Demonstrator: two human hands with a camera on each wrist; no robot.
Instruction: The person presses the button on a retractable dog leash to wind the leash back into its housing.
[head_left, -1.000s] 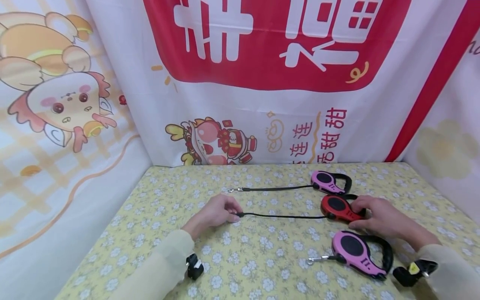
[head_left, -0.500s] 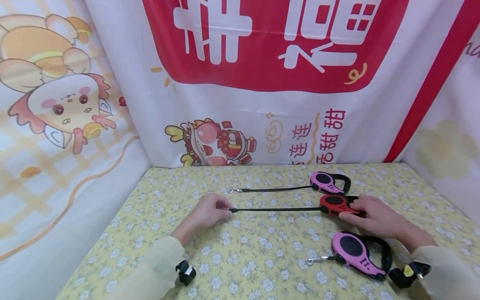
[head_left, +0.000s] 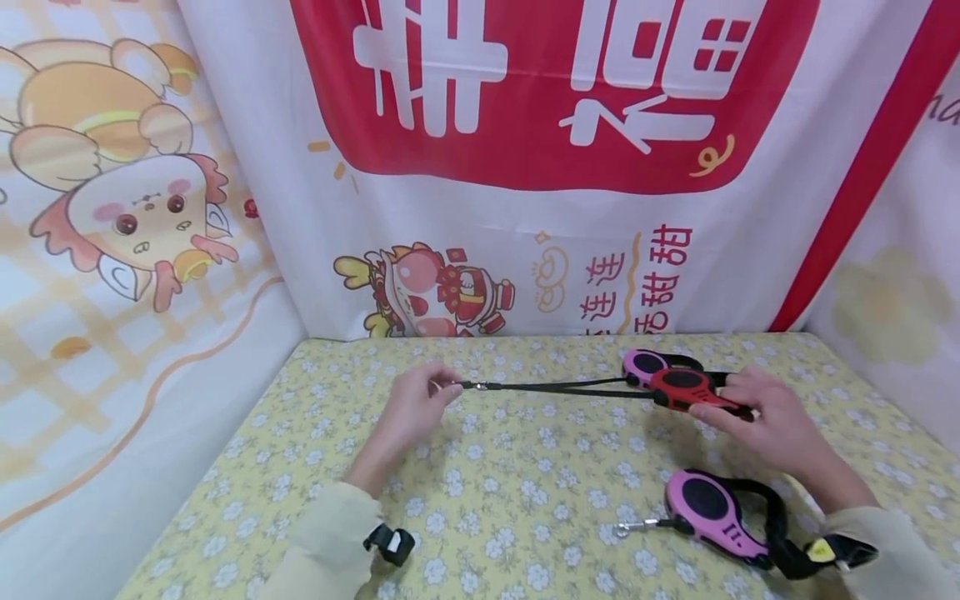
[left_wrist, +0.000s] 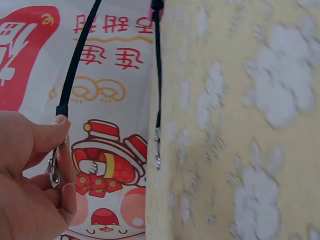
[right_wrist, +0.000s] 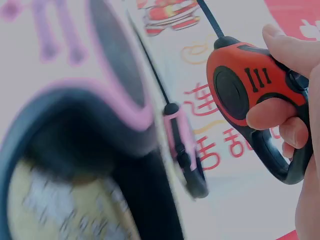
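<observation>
A red and black retractable dog leash (head_left: 667, 398) is held up off the table. Its handle is gripped by my right hand (head_left: 772, 421), with fingers through the loop and thumb along the casing in the right wrist view. The black strap (left_wrist: 78, 62) stretches fairly straight to my left hand (head_left: 412, 408), which pinches the end fitting between thumb and finger. Below the thumb hangs the silver snap hook (left_wrist: 54, 172), close to the curled fingers. Behind, a pink retractable leash (head_left: 636, 364) lies on the table, partly covered by the red one; its strap ends in a silver clip (left_wrist: 158, 150).
A second pink retractable leash (head_left: 701, 504) lies nearer, beside my right wrist, its short clip (head_left: 637, 527) pointing left. The table has a yellow flowered cloth (head_left: 480, 500). Printed white curtains (head_left: 570, 250) hang behind and at both sides.
Both hands have raised the red leash from the table and carried it away from me, toward the rear pink leash. The left hand first drew the strap leftward, straightening it.
</observation>
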